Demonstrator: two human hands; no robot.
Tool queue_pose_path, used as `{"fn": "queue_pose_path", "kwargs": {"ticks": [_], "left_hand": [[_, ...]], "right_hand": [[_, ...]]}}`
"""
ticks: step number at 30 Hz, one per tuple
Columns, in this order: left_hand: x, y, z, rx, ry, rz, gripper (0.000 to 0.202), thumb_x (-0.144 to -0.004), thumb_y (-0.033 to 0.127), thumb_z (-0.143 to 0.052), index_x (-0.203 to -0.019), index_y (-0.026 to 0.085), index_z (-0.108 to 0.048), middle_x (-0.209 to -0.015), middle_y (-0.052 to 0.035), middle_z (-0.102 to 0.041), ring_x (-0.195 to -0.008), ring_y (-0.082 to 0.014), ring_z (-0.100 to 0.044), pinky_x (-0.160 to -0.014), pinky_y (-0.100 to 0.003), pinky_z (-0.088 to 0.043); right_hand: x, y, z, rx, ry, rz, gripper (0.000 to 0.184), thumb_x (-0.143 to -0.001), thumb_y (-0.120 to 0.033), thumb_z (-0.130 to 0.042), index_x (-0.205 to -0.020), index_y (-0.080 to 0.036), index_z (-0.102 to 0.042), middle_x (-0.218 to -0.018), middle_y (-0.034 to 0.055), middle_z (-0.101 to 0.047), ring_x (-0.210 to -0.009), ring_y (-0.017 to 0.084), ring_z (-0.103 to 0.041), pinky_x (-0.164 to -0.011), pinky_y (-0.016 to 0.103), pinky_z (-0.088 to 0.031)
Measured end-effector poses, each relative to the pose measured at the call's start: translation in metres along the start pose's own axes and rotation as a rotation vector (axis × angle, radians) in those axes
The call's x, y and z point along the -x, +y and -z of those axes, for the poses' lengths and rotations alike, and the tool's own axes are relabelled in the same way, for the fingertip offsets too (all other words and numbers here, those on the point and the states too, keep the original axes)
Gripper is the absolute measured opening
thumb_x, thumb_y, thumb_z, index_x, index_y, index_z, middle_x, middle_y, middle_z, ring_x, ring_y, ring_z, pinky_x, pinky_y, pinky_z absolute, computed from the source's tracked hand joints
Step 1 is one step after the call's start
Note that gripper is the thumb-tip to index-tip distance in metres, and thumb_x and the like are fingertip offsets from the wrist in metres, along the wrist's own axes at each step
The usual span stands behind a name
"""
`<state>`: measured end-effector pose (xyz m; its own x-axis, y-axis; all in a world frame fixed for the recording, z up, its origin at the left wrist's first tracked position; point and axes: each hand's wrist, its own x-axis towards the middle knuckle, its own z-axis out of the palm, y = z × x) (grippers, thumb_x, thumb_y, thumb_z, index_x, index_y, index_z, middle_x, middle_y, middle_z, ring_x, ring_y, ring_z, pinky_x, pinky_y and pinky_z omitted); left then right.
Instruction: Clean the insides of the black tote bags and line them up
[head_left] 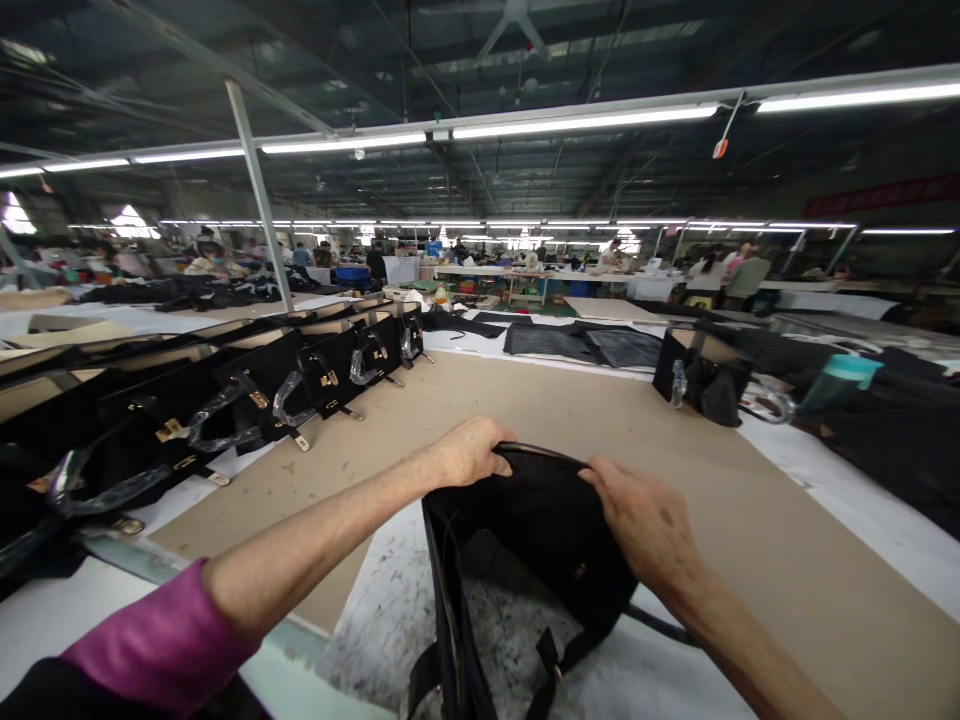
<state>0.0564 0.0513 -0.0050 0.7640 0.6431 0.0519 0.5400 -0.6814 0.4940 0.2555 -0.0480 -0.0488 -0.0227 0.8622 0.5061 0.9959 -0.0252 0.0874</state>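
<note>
In front of me a black handbag (540, 530) stands on the table, its top gaping toward me and a strap hanging at the near side. My left hand (472, 452) pinches the far rim at its left, the thumb on the inner side. Farther right along that same rim, my right hand (637, 510) grips the edge between thumb and fingers. Between the hands the rim bows slightly upward. A whitish, smudged patch shows through the bag's opening. The bag's near lower part runs out of the picture.
Several black handbags (247, 390) with plastic-wrapped handles line the left side. Another black bag (701, 375) stands at the right, near a teal-lidded bottle (840, 380). Flat black pieces (581, 343) lie beyond the brown board (465, 395). People work at far tables.
</note>
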Motion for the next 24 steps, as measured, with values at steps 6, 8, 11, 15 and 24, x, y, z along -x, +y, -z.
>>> {"fn": "queue_pose_path", "kwargs": {"ticks": [6, 8, 11, 15, 24], "left_hand": [[0.001, 0.002, -0.001, 0.084, 0.016, -0.007, 0.018, -0.072, 0.026, -0.05, -0.078, 0.014, -0.062, -0.065, 0.0024, -0.057, -0.064, -0.0112, -0.051, -0.058, -0.018, -0.037], [-0.001, 0.001, -0.002, 0.084, 0.027, -0.007, 0.019, -0.073, 0.027, -0.048, -0.076, 0.014, -0.062, -0.063, 0.0023, -0.056, -0.063, -0.0108, -0.05, -0.058, -0.018, -0.037], [-0.002, 0.002, -0.003, 0.092, 0.042, 0.016, 0.021, -0.073, 0.027, -0.048, -0.073, 0.013, -0.062, -0.061, 0.0023, -0.055, -0.06, -0.0103, -0.048, -0.055, -0.018, -0.036], [-0.002, 0.003, -0.004, 0.124, 0.053, 0.035, 0.021, -0.073, 0.027, -0.048, -0.074, 0.013, -0.063, -0.06, 0.0021, -0.055, -0.06, -0.0102, -0.049, -0.054, -0.018, -0.036], [-0.005, 0.004, -0.007, 0.146, 0.027, 0.071, 0.023, -0.07, 0.028, -0.049, -0.078, 0.013, -0.065, -0.059, 0.0021, -0.056, -0.057, -0.0113, -0.048, -0.051, -0.02, -0.035]], "right_hand": [[0.0, 0.003, -0.001, -0.027, -0.009, 0.001, 0.024, -0.087, -0.034, -0.036, -0.079, -0.023, -0.056, -0.073, -0.0012, -0.062, -0.067, 0.016, -0.056, -0.055, 0.024, -0.029], [-0.001, 0.003, 0.0, -0.03, 0.001, -0.002, 0.025, -0.087, -0.034, -0.035, -0.078, -0.023, -0.056, -0.074, -0.0008, -0.063, -0.067, 0.016, -0.056, -0.055, 0.025, -0.028], [-0.006, -0.001, 0.003, -0.014, -0.003, -0.015, 0.029, -0.088, -0.035, -0.034, -0.074, -0.023, -0.056, -0.071, -0.0006, -0.063, -0.063, 0.015, -0.055, -0.053, 0.025, -0.027], [-0.014, -0.012, 0.007, 0.027, -0.013, 0.0, 0.027, -0.087, -0.035, -0.037, -0.071, -0.023, -0.056, -0.07, -0.0011, -0.063, -0.06, 0.016, -0.055, -0.052, 0.026, -0.024], [-0.032, -0.035, 0.006, -0.128, -0.05, 0.099, 0.026, -0.086, -0.031, -0.039, -0.067, -0.021, -0.054, -0.067, -0.0011, -0.062, -0.06, 0.014, -0.055, -0.051, 0.025, -0.022]]}}
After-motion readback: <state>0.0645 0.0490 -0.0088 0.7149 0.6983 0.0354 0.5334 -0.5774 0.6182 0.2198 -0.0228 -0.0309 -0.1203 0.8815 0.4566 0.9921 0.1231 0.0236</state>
